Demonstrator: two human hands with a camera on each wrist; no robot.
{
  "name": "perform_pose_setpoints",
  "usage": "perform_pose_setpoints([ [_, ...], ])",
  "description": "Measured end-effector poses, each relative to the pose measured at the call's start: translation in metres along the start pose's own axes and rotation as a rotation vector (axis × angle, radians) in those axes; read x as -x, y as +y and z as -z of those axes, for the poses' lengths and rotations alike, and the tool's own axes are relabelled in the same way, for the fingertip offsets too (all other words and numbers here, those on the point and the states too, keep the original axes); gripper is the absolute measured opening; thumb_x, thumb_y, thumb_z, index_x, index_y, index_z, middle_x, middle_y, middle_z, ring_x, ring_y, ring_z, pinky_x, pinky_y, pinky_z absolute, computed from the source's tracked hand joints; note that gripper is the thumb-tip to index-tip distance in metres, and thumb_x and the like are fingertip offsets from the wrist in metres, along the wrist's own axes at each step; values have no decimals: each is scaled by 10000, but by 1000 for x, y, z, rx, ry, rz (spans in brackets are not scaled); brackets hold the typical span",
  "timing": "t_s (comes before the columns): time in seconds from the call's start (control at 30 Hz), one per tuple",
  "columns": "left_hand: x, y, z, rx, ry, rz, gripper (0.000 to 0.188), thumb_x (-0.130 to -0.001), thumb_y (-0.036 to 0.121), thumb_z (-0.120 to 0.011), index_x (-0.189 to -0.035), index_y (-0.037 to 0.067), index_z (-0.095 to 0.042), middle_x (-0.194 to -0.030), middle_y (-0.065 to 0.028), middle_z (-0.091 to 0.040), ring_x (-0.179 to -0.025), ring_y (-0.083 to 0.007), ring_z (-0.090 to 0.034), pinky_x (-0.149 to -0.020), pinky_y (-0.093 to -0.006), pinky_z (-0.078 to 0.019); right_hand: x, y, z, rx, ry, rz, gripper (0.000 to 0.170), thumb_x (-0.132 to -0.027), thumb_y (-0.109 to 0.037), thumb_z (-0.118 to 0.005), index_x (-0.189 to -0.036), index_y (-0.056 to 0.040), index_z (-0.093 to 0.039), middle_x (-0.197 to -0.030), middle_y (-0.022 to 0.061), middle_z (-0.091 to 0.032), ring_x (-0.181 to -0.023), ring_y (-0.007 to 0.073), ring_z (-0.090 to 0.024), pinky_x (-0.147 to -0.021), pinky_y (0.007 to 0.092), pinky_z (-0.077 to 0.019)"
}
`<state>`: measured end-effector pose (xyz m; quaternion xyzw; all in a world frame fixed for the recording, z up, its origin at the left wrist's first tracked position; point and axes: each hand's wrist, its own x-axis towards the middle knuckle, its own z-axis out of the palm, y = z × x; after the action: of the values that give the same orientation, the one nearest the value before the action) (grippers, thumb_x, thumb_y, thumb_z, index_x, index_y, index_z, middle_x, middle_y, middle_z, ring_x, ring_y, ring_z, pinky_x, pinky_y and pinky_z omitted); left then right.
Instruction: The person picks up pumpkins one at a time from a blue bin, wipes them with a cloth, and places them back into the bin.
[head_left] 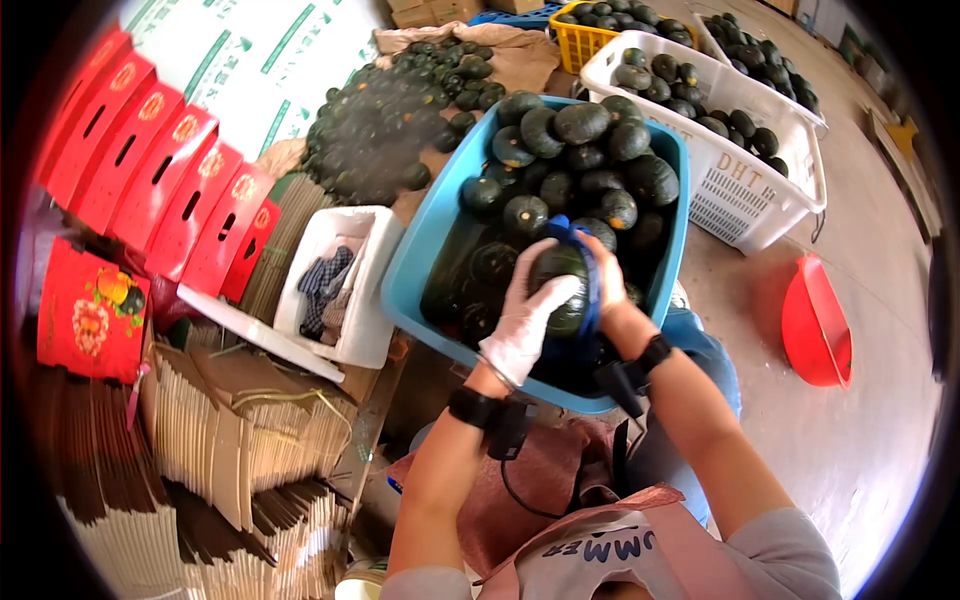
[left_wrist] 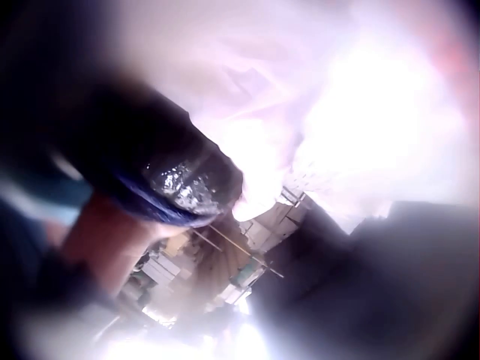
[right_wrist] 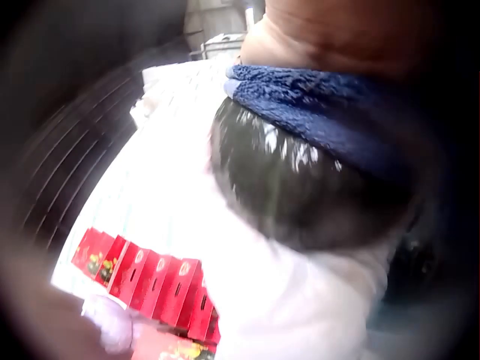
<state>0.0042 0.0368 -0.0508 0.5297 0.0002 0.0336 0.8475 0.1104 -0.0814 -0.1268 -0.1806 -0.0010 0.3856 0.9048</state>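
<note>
In the head view, my left hand point(head_left: 520, 318), in a white glove, grips a round dark green squash point(head_left: 560, 262) over the near part of a blue tub point(head_left: 402, 275). My bare right hand point(head_left: 610, 278) holds a blue cloth point(head_left: 592, 285) against the squash's right side. The right wrist view shows the fuzzy cloth point(right_wrist: 300, 105) wrapped along the glossy, wet-looking squash point(right_wrist: 292, 176), with the glove below it. More dark green squashes point(head_left: 582, 122) are piled in the tub's far half. Glare washes out much of the left wrist view.
White crates point(head_left: 745, 215) and a yellow basket point(head_left: 572, 40) of squashes stand beyond the tub. A squash heap point(head_left: 370, 130) lies back left. On the left are a foam box point(head_left: 375, 325), red cartons point(head_left: 165, 190) and stacked cardboard point(head_left: 190, 420). A red basin point(head_left: 812, 325) sits right.
</note>
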Motion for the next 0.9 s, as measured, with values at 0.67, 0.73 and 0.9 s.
perform_pose_setpoints([
  [0.67, -148, -15, 128, -1578, 510, 478, 900, -712, 403, -771, -1444, 188, -292, -1529, -176, -204, -1395, -378, -211, -1078, -524, -308, 41, -38, -54, 130, 428, -13, 392, -874, -432, -624, -1002, -68, -687, -945, 55, -711, -829, 205, -665, -765, 331, -521],
  [0.73, -158, -22, 114, -1752, 484, 507, 865, -748, 375, -745, -1454, 206, -275, -1553, -170, -165, -1410, -370, -184, -1077, -537, -293, 40, -41, -55, 149, 468, -23, 374, -875, -422, -623, -991, -72, -681, -928, 54, -708, -806, 205, -660, -740, 324, -520],
  [0.9, -147, -34, 124, -1903, 418, 460, 819, -752, 387, -747, -1417, 195, -309, -1511, -162, -247, -1366, -359, -263, -1007, -536, -370, 37, -49, -47, 267, 416, -103, 339, -875, -389, -635, -995, -72, -655, -877, 41, -686, -783, 166, -647, -707, 295, -507],
])
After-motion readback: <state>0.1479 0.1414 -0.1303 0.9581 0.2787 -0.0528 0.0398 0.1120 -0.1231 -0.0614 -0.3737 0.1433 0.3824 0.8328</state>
